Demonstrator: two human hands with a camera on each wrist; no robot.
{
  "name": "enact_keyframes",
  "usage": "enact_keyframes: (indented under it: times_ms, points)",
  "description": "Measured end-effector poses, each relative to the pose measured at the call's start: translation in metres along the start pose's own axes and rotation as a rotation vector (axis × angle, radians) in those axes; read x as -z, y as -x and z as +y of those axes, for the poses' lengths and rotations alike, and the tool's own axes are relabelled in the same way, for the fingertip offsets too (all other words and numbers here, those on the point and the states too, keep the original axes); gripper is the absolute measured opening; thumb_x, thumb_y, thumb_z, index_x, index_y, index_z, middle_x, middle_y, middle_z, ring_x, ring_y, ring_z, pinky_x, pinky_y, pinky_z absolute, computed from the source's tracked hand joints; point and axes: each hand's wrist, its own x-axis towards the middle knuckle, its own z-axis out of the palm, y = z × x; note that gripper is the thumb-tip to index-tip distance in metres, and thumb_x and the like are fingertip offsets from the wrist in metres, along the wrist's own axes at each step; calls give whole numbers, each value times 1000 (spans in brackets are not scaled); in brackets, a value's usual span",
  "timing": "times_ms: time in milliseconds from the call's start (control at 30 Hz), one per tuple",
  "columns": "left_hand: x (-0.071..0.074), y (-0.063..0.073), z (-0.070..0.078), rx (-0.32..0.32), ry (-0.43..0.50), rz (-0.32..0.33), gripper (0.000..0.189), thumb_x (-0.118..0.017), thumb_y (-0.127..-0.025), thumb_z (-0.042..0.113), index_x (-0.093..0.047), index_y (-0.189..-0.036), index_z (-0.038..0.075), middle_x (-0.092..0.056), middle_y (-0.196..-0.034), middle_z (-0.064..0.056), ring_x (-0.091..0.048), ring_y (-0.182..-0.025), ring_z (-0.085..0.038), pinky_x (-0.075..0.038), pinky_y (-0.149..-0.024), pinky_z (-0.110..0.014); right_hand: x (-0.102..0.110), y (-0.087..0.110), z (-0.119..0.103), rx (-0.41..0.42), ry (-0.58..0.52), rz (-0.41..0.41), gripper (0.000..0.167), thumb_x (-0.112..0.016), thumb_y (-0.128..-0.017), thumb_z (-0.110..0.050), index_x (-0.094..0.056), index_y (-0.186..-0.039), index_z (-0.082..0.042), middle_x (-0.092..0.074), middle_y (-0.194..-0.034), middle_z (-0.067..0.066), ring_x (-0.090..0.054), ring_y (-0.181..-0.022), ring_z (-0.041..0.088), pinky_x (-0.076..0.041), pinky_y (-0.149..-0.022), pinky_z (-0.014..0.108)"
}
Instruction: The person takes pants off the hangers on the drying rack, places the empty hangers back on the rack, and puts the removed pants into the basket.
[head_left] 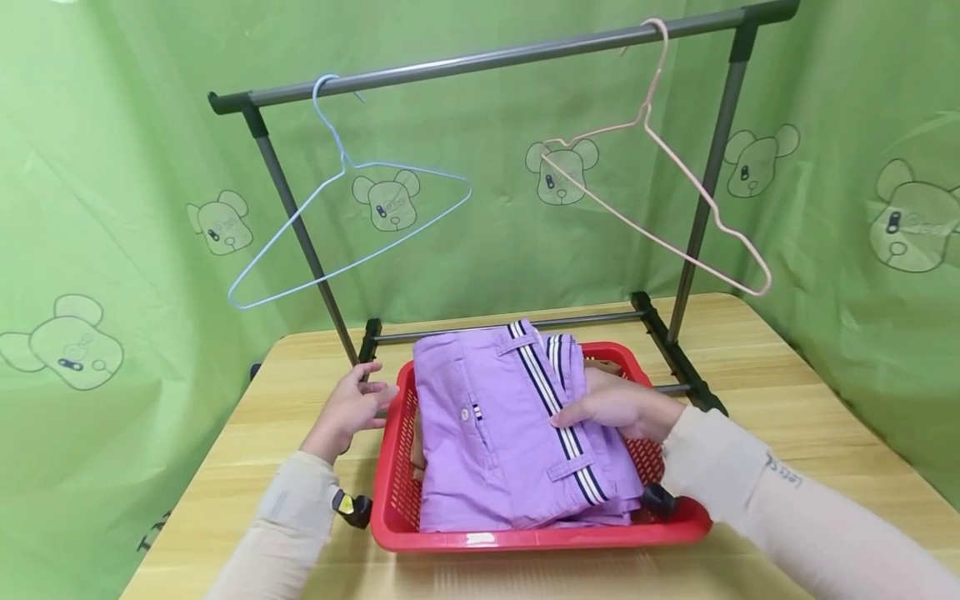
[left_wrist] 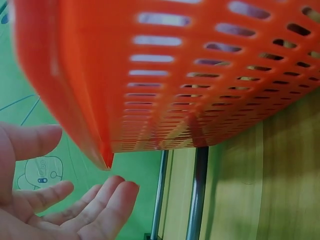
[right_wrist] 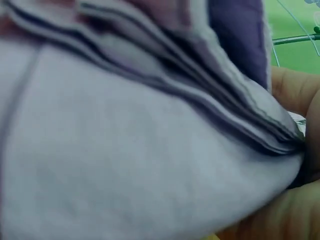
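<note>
Folded purple pants [head_left: 487,433] lie in a red plastic basket [head_left: 442,542], their striped waistband with belt loops along the right side. My right hand [head_left: 622,404] pinches that waistband, thumb on top and fingers beneath. In the right wrist view, layered cloth of the pants [right_wrist: 125,140] bunches between the thumb and fingers [right_wrist: 295,92]. My left hand [head_left: 355,408] is beside the basket's left rim, fingers spread and holding nothing. The left wrist view shows the left hand [left_wrist: 65,215] with its fingertips near the slotted basket wall [left_wrist: 105,90].
Behind the basket stands a dark metal rack [head_left: 495,58] on a wooden table [head_left: 292,417]. A blue hanger [head_left: 352,267] hangs at its left, a pink hanger [head_left: 637,229] at its right. Brown cloth [head_left: 602,365] shows under the pants. Green curtains [head_left: 480,283] surround the table.
</note>
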Motion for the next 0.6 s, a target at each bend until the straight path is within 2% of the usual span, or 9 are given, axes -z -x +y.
enact_keyframes:
  times_ms: [200,367,500,600]
  points:
    - [-3,-1,-1,-22,-44,-21,59,-63,-94,8,-35,-145,7,-50,-129,-27,-62,-103,-36,-56,-80,-43,5,-3,-2,-12,87,77,59,-73,-83,-4,-41,-131,7,-67,-100,17,-68,-88,35,-56,-78,44]
    - [-6,-2,-1,-29,-72,-38,57,-63,-93,6,-37,-144,7,-51,-129,-27,-63,-99,-32,-56,-77,-40,10,-8,-7,64,119,137,55,-72,-88,-16,-45,-131,6,-68,-96,18,-69,-83,33,-56,-75,44]
    - [-8,-2,-2,-28,-97,-34,55,-62,-93,5,-38,-143,7,-52,-127,-26,-63,-97,-31,-56,-76,-39,11,-14,-16,79,314,298,81,-74,-87,-35,-30,-145,-1,-57,-120,26,-60,-105,38,-48,-92,50]
    - [-10,-2,-1,-31,-125,-31,55,-62,-93,4,-39,-143,7,-52,-127,-25,-64,-98,-31,-56,-78,-40,11,-17,-20,67,537,393,87,-74,-83,-46,-27,-147,-9,-50,-127,26,-54,-109,38,-46,-92,51]
